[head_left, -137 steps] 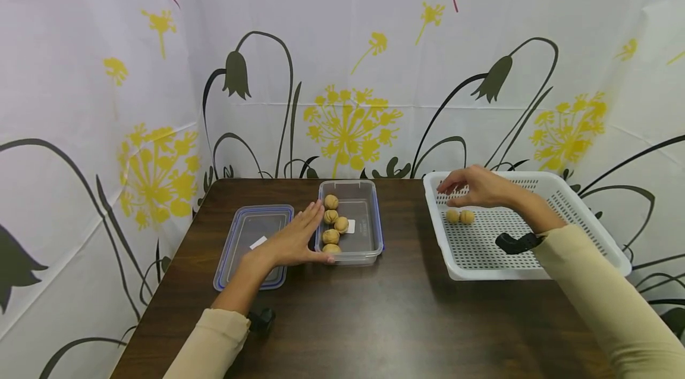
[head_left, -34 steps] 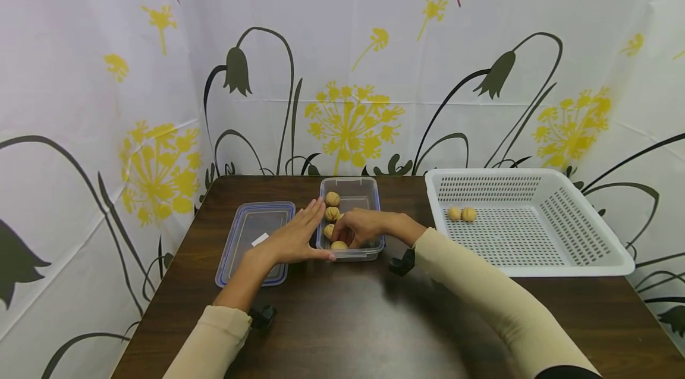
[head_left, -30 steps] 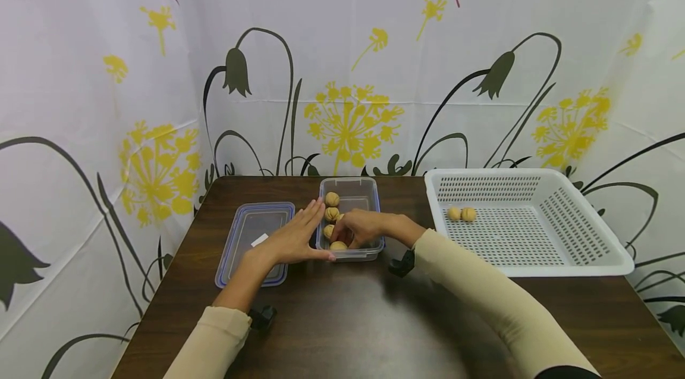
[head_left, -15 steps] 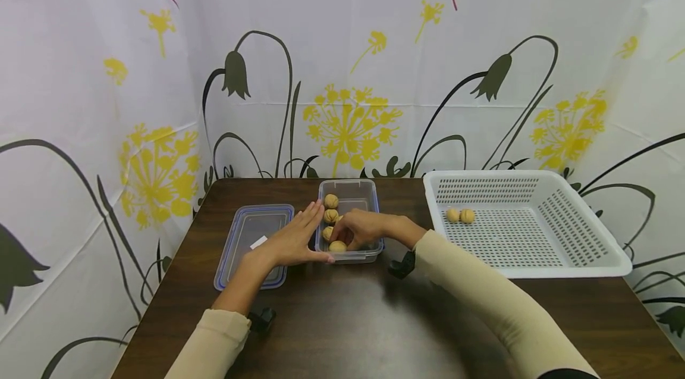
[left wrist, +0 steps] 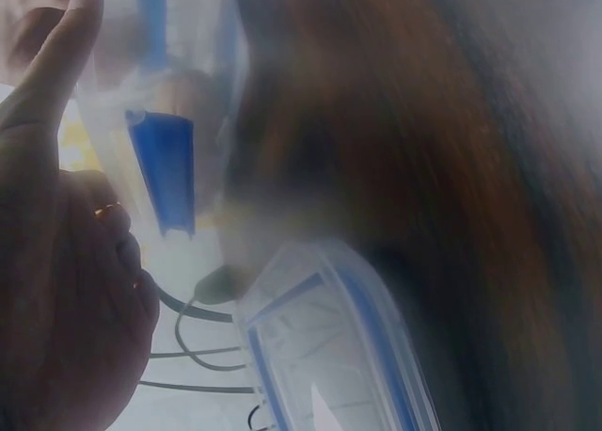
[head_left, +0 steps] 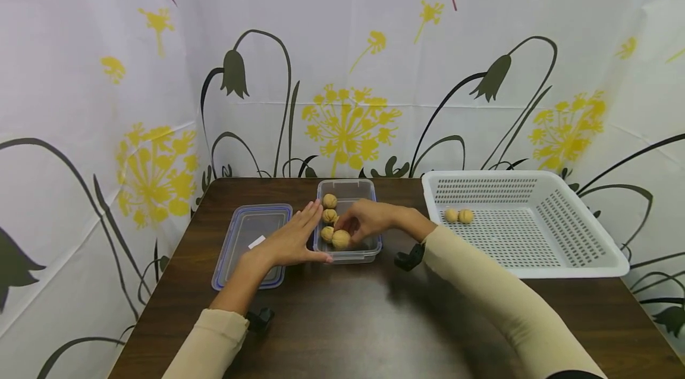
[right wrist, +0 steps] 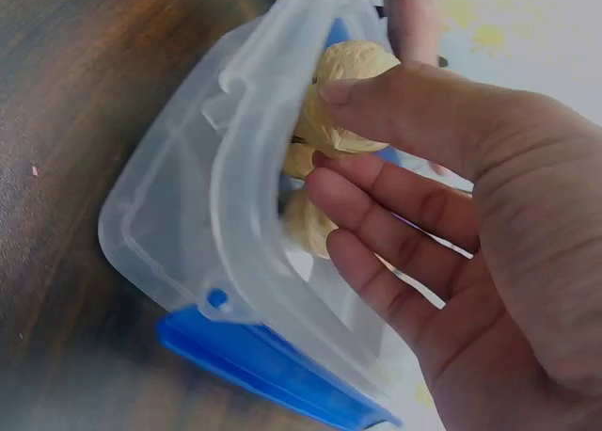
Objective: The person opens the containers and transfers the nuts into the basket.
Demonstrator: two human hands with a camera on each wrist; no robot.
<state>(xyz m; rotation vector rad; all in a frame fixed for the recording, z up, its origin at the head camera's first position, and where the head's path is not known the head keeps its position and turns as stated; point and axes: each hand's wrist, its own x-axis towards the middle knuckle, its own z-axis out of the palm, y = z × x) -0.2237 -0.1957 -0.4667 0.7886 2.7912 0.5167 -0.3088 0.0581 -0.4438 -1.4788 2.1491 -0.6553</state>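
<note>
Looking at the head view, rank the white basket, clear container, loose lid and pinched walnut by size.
White basket: largest.
Clear container and loose lid: too alike to rank, both partly covered.
Pinched walnut: smallest.

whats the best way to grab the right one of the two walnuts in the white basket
Probably from straight above, through the open top of the white basket, pinching the right walnut on its near and far sides: it is round, and the left walnut sits close on its left.

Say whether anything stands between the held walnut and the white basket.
The box's right wall and the basket's left wall lie on the way; besides the right hand and arm, nothing else visible stands between walnut and basket.
</note>
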